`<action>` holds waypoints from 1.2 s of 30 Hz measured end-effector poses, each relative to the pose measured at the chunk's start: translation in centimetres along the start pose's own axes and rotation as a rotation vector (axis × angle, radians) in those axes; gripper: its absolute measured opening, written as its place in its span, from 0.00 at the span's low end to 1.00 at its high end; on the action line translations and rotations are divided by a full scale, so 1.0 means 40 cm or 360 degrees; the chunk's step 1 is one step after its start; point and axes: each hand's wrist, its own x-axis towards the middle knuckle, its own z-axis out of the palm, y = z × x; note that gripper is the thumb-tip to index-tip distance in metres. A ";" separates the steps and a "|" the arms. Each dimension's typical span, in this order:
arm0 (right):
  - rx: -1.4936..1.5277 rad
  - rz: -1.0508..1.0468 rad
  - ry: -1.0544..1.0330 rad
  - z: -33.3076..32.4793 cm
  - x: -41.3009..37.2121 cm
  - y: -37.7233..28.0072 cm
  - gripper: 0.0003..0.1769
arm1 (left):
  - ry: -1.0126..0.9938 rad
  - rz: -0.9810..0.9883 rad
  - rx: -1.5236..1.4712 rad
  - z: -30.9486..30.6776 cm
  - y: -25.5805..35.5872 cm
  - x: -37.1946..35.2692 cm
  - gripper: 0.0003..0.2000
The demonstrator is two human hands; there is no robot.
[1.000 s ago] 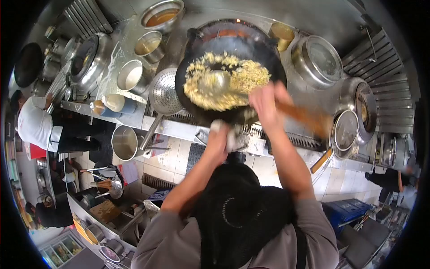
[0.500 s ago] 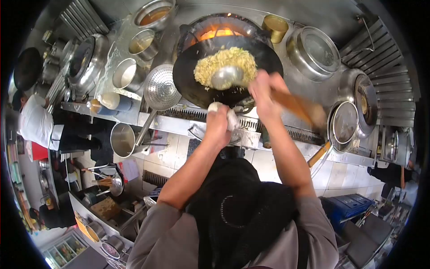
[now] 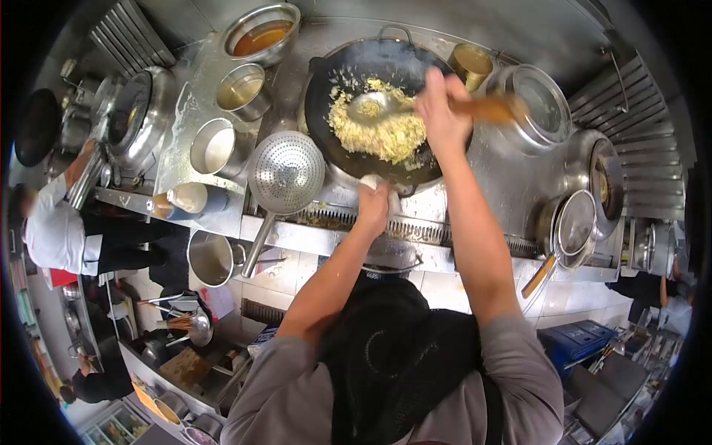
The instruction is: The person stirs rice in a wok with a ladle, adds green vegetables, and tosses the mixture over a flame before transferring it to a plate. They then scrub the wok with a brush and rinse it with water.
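A black wok [image 3: 386, 56] sits over the stove, steam rising at its far side. Inside is fried rice [image 3: 382, 137] with yellow egg-like bits. My left hand [image 3: 373, 209] is closed at the wok's near edge, gripping it through a white cloth [image 3: 371, 181]; the handle beneath is hidden. My right hand [image 3: 443, 111] is wrapped around a ladle [image 3: 365, 109], whose wooden handle end blurs off to the right. The ladle's metal bowl is in the wok at the left part of the rice, with some rice in it.
A perforated strainer [image 3: 286, 174] lies left of the wok, near metal pots [image 3: 245, 92] and a bowl of amber liquid [image 3: 261, 37]. Right stand a tin [image 3: 472, 63], a lidded pot [image 3: 538, 104] and wire strainers [image 3: 575, 222]. A co-worker [image 3: 55, 230] stands far left.
The wok has gone from tilted toward me, with flames showing behind it, to sitting flatter over the burner, hiding them. My right hand and ladle have moved slightly away from me.
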 end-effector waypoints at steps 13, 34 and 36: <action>-0.0255 -0.0287 0.0210 -0.080 -0.128 0.007 0.20 | -0.0148 -0.0159 0.0114 -0.022 0.044 0.027 0.12; -0.0193 -0.0048 0.0192 -0.050 0.071 -0.013 0.21 | -0.0075 -0.0150 0.0349 -0.043 0.043 0.054 0.10; -0.0521 -0.0242 0.0422 -0.067 0.110 -0.037 0.20 | -0.0056 -0.0235 0.0383 -0.040 0.055 0.056 0.10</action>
